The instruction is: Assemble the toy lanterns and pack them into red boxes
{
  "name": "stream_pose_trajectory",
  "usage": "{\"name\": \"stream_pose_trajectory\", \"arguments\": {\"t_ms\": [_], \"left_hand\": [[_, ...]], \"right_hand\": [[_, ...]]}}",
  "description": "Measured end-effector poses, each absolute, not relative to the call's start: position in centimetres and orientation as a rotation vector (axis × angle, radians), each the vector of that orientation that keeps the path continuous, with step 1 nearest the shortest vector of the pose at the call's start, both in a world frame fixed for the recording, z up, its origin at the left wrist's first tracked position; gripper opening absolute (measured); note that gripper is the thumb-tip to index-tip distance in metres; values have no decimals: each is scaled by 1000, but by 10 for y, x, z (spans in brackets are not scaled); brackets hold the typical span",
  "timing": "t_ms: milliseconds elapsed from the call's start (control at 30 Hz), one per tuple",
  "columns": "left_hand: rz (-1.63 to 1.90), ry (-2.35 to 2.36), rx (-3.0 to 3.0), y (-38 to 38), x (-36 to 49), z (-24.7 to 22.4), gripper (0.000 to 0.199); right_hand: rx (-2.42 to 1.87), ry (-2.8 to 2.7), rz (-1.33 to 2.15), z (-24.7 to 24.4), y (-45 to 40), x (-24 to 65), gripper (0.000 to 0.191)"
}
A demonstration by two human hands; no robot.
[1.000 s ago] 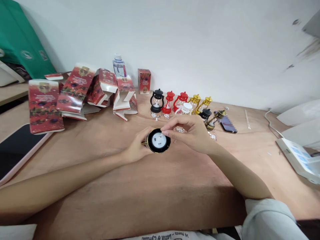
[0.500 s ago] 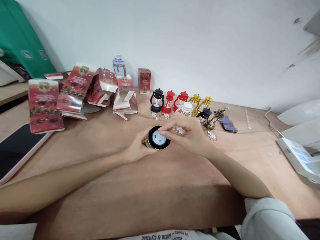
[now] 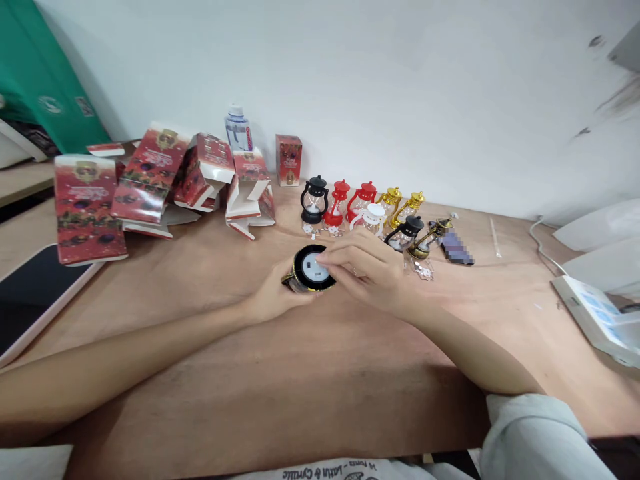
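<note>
My left hand is wrapped round a small decorative lantern with black and gold trim, tipped so its underside faces me. A pale round plate with small dark slots sits in the middle of its black base. My right hand has thumb and fingertips pinched together at the right edge of that plate; whatever is between them, if anything, is too small to tell. Just behind the right hand stand several mini lanterns, among them a black one, a red one and a white one.
Opened red printed boxes lie at the left, near a water bottle and an upright red box. A dark tablet rests at the left edge. A phone and a white power strip lie to the right.
The held lantern has shifted slightly up and left, its base tilted a little more. My right fingers stay at the plate, the hand turned slightly.
</note>
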State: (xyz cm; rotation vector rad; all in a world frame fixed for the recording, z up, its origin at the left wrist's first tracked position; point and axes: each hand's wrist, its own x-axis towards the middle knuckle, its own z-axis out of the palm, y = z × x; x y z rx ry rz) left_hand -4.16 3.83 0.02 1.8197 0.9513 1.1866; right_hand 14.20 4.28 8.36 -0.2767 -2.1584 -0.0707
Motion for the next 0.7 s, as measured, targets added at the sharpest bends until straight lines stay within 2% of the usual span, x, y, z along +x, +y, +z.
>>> {"name": "stream_pose_trajectory", "arguments": {"t_ms": [233,433,700], "left_hand": [[1185,935,1784,37,-42,4,40],[1178,920,1750,39,-44,4,42],[1163,997,1733,39,-42,4,41]], "right_hand": [[-220,-2219,-56,84,46,145,6],[-207,-2195,-70,73,59,146,32],[-258,-2160,-51,67,64,142,30]]}}
